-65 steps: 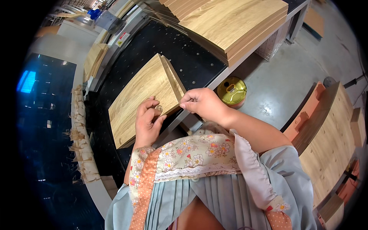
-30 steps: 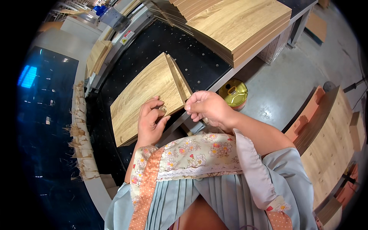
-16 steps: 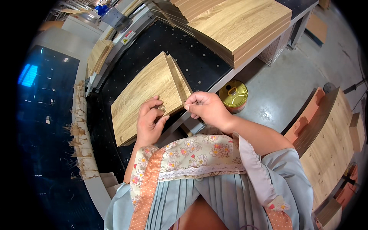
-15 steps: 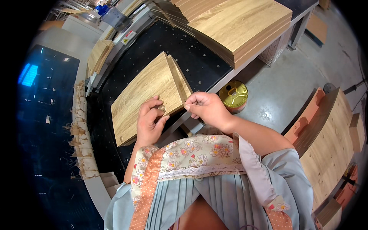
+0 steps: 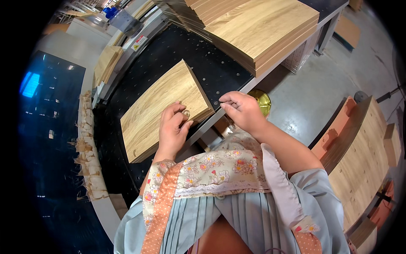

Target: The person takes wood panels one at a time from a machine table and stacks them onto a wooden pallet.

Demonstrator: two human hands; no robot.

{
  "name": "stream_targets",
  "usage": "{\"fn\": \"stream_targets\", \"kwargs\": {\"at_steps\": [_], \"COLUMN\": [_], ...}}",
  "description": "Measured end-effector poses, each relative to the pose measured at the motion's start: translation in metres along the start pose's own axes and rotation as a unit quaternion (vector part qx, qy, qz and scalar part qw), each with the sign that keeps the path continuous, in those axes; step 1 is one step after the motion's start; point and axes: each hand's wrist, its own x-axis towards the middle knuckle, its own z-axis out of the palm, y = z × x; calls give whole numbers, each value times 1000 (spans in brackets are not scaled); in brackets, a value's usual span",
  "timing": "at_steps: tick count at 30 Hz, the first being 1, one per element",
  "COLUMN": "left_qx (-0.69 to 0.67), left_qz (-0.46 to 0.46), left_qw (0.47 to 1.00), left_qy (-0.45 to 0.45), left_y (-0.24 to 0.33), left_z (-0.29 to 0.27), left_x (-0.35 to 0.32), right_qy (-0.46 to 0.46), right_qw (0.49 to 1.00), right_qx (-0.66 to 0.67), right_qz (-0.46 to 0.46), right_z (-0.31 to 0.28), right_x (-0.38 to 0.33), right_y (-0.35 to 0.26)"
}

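A stack of wood-grain boards (image 5: 158, 95) lies aslant on the black dotted tabletop. My left hand (image 5: 170, 129) rests at its near edge, fingers curled over the top face and thumb at the rim. Beside those fingertips is a small round spot (image 5: 186, 113), apparently a hole; a similar one (image 5: 135, 152) marks the near left corner. To the right, off the stack's corner, my right hand (image 5: 243, 111) hovers over the table's metal edge, apart from the wood. Its thumb and fingertips are pinched together; whatever they hold is too small to make out.
A tall pile of boards (image 5: 262, 29) stands at the far right of the table. Below the table edge sits a gold-lidded tin (image 5: 263, 101), partly behind my right hand. More panels (image 5: 359, 169) lean at the right. A blue-topped bottle (image 5: 127, 21) stands far left.
The offset right-hand edges of the two boards now line up. My right hand has left the corner, moving right and slightly away from me. My left hand has shifted slightly right.
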Motion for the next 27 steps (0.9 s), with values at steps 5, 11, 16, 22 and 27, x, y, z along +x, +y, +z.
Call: {"fn": "stream_targets", "kwargs": {"at_steps": [5,11,16,22,27], "left_qx": [-15,-37,-43,172,-58], "left_qz": [-15,-44,-39,-182,-447], "left_qw": [1000,997,997,941,838], "left_qy": [-15,-43,42,227,307], "left_y": [-2,-2,-9,-92,-150], "left_z": [1,-4,-29,-103,-120], "left_x": [1,2,-5,-68,-158], "right_qy": [1,-25,-76,-69,-143], "right_qw": [1000,999,997,994,987], "right_qx": [-6,3,-4,-82,-72], "right_qz": [16,24,-14,-36,31], "right_z": [-7,-5,4,20,34], "right_x": [-5,-5,-2,12,24], "right_y": [5,3,2,-14,-26]}}
